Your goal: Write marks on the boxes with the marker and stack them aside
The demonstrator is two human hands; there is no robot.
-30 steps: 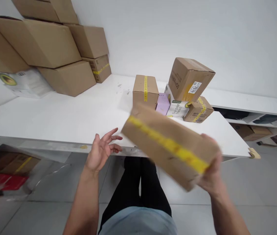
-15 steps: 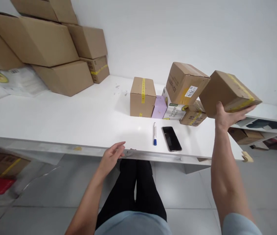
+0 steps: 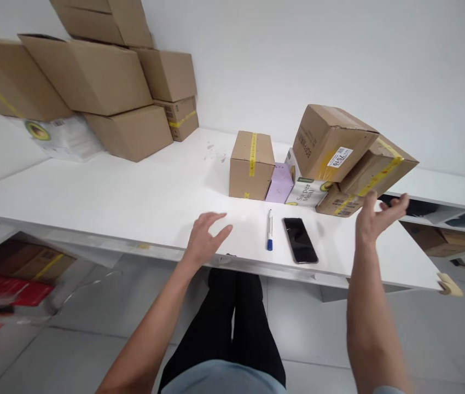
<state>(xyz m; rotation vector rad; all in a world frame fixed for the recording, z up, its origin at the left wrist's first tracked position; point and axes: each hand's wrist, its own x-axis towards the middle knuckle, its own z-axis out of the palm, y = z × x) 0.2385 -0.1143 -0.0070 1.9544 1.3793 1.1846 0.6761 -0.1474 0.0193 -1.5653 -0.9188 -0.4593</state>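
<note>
My right hand (image 3: 376,219), fingers apart and holding nothing, is just in front of a cardboard box (image 3: 381,167) with yellow tape. That box rests on a smaller printed carton (image 3: 338,201), beside a larger carton (image 3: 331,143) with a white "7519" label. Whether my fingertips still touch the box I cannot tell. Over the table's front part, my left hand (image 3: 208,238) hovers with fingers spread, holding nothing. Between my hands lie a white marker with a blue cap (image 3: 270,230) and a black smartphone (image 3: 300,241).
A taped cardboard box (image 3: 251,166), a purple box (image 3: 280,183) and a white "Super Meal" box (image 3: 308,192) line the white table (image 3: 134,189). Several large cartons (image 3: 105,76) are stacked at the far left. Shelves with boxes (image 3: 446,241) stand beyond the right edge.
My right hand has set the taped box down on the small carton and let go of it. My left hand has moved forward over the table, its fingers spreading.
</note>
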